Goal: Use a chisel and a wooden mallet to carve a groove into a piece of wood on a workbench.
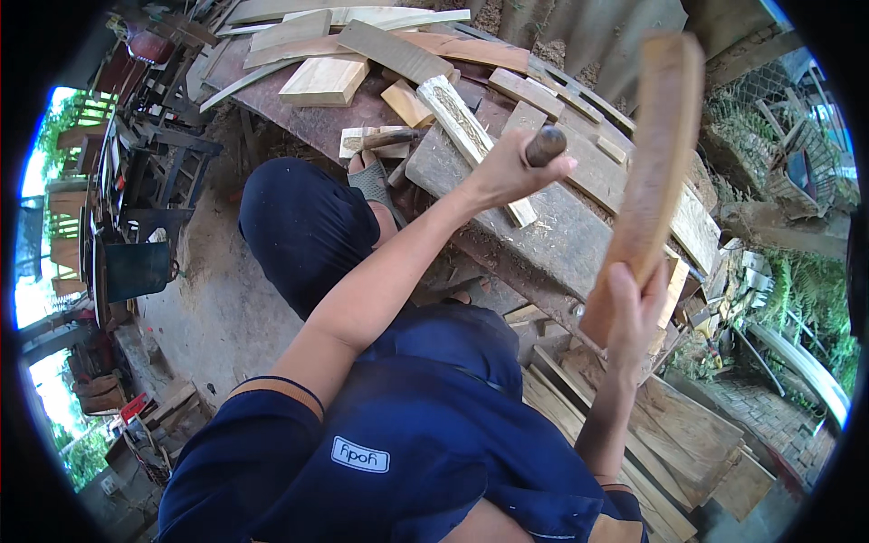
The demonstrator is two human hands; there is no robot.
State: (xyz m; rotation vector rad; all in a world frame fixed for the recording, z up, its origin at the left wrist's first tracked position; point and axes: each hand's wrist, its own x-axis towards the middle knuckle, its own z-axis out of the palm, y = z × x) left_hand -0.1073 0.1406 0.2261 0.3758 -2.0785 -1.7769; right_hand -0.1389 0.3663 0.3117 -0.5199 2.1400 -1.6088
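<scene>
My left hand (pixel 511 172) is closed around the dark rounded handle (pixel 547 146) of what looks like a chisel; its blade is hidden under the hand. Beneath it lies a pale wood strip (pixel 463 119) with a rough gouged face, slanting across the bench board (pixel 552 249). Shavings lie around the strip's near end. Raised at the right, my right hand (pixel 632 312) grips the lower end of a long, flat wooden mallet (pixel 647 172). The mallet's upper end is blurred and stands apart from the handle.
A second wooden-handled tool (pixel 391 138) rests left of the strip, across a small pale block. Behind are a thick wood block (pixel 324 81) and several planks (pixel 394 50). More boards (pixel 679 434) are stacked low at the right. A dark bucket (pixel 136 270) stands at the left.
</scene>
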